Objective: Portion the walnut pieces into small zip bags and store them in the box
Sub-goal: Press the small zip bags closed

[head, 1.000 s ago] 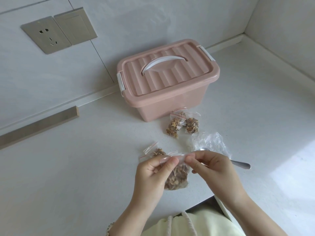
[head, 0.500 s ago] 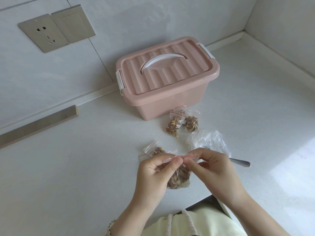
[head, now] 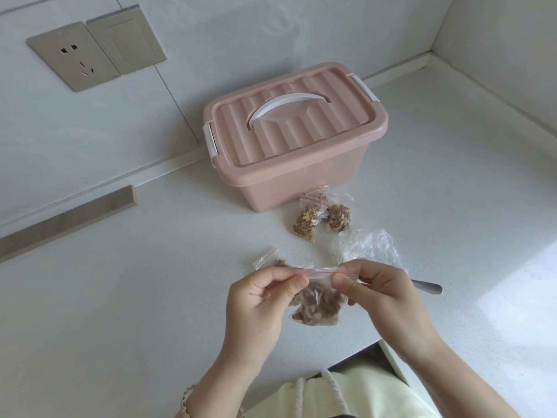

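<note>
A small zip bag of walnut pieces (head: 318, 303) hangs above the counter's front edge. My left hand (head: 259, 300) pinches the left end of its red-lined zip strip, and my right hand (head: 379, 294) pinches the right end. Two filled small bags (head: 321, 217) lie on the counter just in front of the pink storage box (head: 294, 140), whose lid is on with a white handle on top. Another small bag (head: 266, 258) with a few walnut bits lies behind my left hand, partly hidden.
A crumpled clear plastic bag (head: 366, 245) lies behind my right hand. A metal spoon handle (head: 428, 286) sticks out to the right of that hand. A wall with a socket (head: 75, 60) stands at the back left; the counter's corner is at the right.
My hands have drawn slightly apart along the zip strip, and more of the bag with its walnuts now shows between them. The view has shifted a little.
</note>
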Demonstrator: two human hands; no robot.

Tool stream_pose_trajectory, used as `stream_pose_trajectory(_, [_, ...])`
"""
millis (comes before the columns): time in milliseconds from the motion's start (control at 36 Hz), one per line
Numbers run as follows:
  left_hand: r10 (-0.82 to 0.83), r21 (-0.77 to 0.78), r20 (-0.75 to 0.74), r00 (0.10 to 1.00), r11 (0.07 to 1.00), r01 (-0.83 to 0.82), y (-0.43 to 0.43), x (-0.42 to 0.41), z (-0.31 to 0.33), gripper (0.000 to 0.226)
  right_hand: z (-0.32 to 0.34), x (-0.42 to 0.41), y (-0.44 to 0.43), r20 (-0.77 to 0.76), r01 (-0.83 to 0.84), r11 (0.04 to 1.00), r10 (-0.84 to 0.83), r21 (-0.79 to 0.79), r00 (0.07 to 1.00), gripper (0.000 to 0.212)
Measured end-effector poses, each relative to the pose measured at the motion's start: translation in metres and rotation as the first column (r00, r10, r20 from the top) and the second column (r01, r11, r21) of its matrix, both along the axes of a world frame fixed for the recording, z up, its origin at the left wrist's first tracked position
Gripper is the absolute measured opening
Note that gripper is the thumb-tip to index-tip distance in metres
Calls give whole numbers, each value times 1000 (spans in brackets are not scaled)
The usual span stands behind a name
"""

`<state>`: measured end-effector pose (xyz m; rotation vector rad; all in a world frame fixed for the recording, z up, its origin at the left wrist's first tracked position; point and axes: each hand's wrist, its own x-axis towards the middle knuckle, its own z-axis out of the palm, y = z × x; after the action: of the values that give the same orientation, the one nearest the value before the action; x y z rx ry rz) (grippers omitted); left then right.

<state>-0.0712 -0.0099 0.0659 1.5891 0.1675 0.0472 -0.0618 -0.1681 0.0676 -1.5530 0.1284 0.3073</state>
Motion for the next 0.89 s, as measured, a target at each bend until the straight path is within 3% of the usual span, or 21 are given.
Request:
stream_pose_trajectory(83, [17, 16, 44, 999, 1000, -17, -3, -3, 3, 11, 0, -1, 1, 7, 8, 1000, -8, -9, 1000, 5])
stream_pose_trajectory(194, [27, 30, 61, 998, 999, -29, -8, -5, 4, 13, -1, -3, 2, 33, 14, 999, -13, -35, 999, 12])
stream_pose_trajectory(333, [-67, 34, -3, 998, 997, 67, -3, -4, 0, 10, 2, -2, 0, 66, 25, 999, -22, -47, 998, 14])
stream_pose_trajectory(472, [-144, 73, 38, 989, 987, 141, -2, -1, 2, 12, 5, -2, 0, 95, -36, 995, 45, -95, 994, 14])
stream_pose_trajectory(583, [-155, 141, 90, 984, 980, 141, -3, -1, 1, 13, 5, -1, -1, 133, -52, 989, 71, -136, 989, 17])
stream_pose_trajectory(667, [-142, 162, 88, 986, 979, 127, -3, -2, -1, 13, 4, -2, -1, 171, -70, 985, 97, -161, 980, 4])
stream_pose_trajectory(889, [-273, 310, 117, 955, 923, 227, -1, 1, 0, 12, 0, -2, -5, 294, -113, 948, 203, -296, 934, 11])
